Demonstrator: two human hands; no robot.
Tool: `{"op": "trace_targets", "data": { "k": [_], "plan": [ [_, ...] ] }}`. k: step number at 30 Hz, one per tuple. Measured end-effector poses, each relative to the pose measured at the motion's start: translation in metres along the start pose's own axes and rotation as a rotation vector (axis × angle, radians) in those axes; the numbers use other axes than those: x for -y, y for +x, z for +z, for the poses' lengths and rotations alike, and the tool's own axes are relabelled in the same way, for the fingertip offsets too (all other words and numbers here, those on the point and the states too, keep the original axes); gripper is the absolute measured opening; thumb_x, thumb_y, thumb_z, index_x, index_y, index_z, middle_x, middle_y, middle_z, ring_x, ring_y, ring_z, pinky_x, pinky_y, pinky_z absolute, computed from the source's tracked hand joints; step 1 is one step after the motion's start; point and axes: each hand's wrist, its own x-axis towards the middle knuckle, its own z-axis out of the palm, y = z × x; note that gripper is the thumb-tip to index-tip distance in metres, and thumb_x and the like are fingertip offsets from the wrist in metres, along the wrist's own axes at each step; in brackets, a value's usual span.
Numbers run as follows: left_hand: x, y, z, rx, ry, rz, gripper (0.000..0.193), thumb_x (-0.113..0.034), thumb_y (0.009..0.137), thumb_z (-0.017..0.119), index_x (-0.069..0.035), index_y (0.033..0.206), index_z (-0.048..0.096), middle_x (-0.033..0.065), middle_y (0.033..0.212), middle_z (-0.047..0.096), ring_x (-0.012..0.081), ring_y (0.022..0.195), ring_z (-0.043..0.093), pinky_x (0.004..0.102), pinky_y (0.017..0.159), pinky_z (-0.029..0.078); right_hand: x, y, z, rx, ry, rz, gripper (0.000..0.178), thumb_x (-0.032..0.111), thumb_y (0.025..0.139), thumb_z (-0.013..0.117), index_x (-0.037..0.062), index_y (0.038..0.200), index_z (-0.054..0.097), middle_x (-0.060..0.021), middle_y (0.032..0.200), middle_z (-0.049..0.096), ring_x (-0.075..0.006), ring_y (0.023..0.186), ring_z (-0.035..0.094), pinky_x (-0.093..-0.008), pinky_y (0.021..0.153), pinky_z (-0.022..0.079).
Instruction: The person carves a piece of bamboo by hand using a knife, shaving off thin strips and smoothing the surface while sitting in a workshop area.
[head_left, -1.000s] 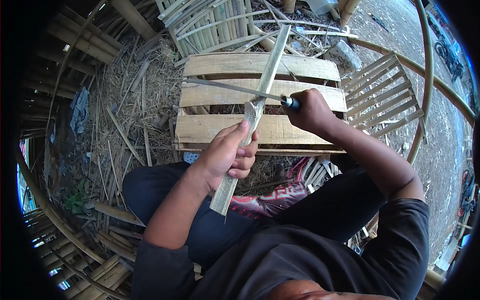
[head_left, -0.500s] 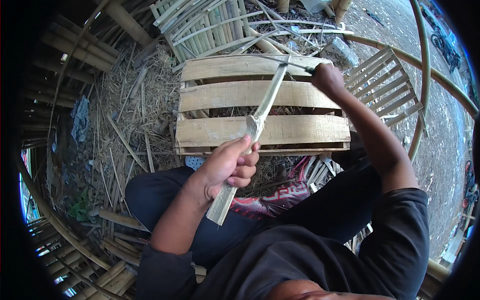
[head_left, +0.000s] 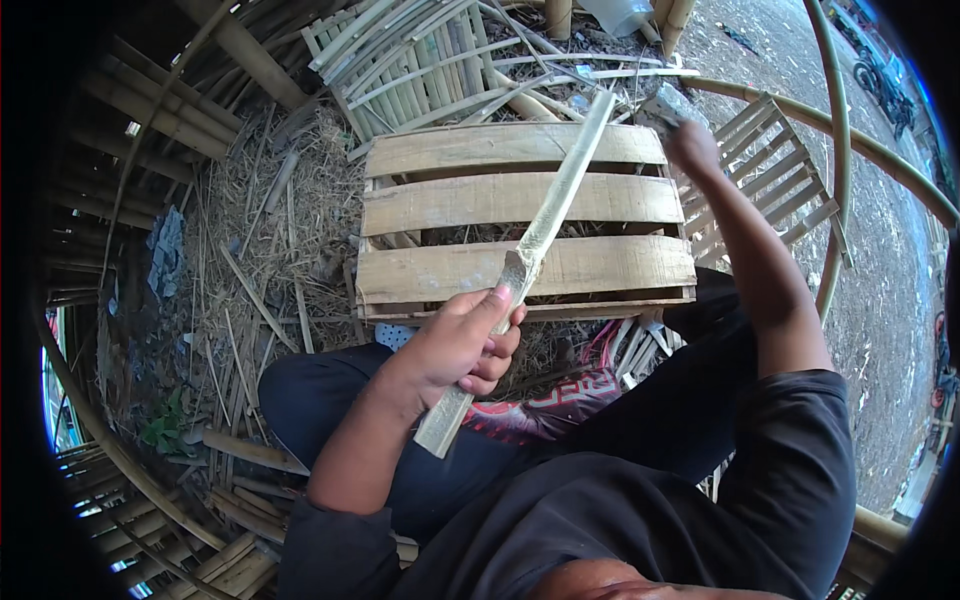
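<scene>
I saw the left grip clasped round the lower part of a pale bamboo strip, which slanted out over a slatted wooden crate. The right grip, blurred, was near the crate's far right corner; whether it clenched anything, I couldn't tell.

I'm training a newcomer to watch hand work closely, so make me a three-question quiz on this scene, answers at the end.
1. Which hand grips the bamboo strip?
2. True or false: the right hand is gripping the bamboo strip too.
3. What shows behind the upper part of the bamboo strip? A) a glass plate; B) a slatted wooden crate; C) a metal tray.

Key:
1. The left hand.
2. False: the right hand is apart from it, at upper right.
3. B.
</scene>
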Motion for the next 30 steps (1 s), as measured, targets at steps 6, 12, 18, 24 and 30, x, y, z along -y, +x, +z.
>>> {"op": "trace_targets", "data": {
  "k": [6,12,18,24,30],
  "plan": [
    [0.006,0.021,-0.026,-0.13,-0.051,0.059,0.03,-0.039,0.107,0.041,-0.01,0.1,0.048,-0.0071,0.068,0.034,0.0011,0.049,0.028,0.0173,0.039,0.025,0.036,-0.03,-0.044,0.242,0.178,-0.028,0.063,0.056,0.095,0.056,-0.0011,0.07,0.069,-0.0183,0.066,0.066,-0.0295,0.061,0.066,-0.0434,0.066,0.054],
    [0.009,0.038,-0.018,-0.206,0.116,0.029,0.031,-0.038,0.108,0.039,-0.009,0.101,0.047,-0.0063,0.069,0.036,0.0018,0.05,0.03,0.0186,0.039,0.027,0.111,-0.132,-0.049,0.393,0.256,-0.501,0.065,0.058,0.098,0.05,0.0,0.073,0.067,-0.0198,0.063,0.064,-0.0374,0.062,0.066,-0.0491,0.065,0.051],
    [0.009,0.037,0.003,-0.253,0.21,0.087,0.033,-0.038,0.108,0.037,-0.008,0.1,0.046,-0.0054,0.07,0.038,0.001,0.049,0.03,0.0191,0.04,0.028,0.097,-0.138,0.003,0.278,0.25,-0.642,0.067,0.059,0.098,0.048,0.0025,0.067,0.066,-0.0212,0.056,0.06,-0.039,0.056,0.064,-0.0488,0.06,0.052],
    [0.009,0.021,0.011,-0.028,0.14,-0.065,0.033,-0.04,0.107,0.039,-0.008,0.101,0.046,-0.0055,0.071,0.036,0.001,0.05,0.03,0.0188,0.04,0.028,0.046,-0.059,0.007,0.318,-0.08,-0.213,0.079,0.066,0.098,0.04,-0.001,0.072,0.071,-0.0231,0.07,0.068,-0.0389,0.069,0.071,-0.0479,0.066,0.055],
    [0.003,0.025,-0.008,-0.159,0.065,0.037,0.032,-0.038,0.108,0.039,-0.008,0.101,0.047,-0.0056,0.07,0.037,0.0007,0.05,0.03,0.0176,0.039,0.027,0.09,-0.116,-0.021,0.355,0.161,-0.452,0.062,0.053,0.101,0.047,0.0025,0.071,0.068,-0.0168,0.054,0.06,-0.0317,0.052,0.063,-0.0465,0.06,0.052]
  ]
}}
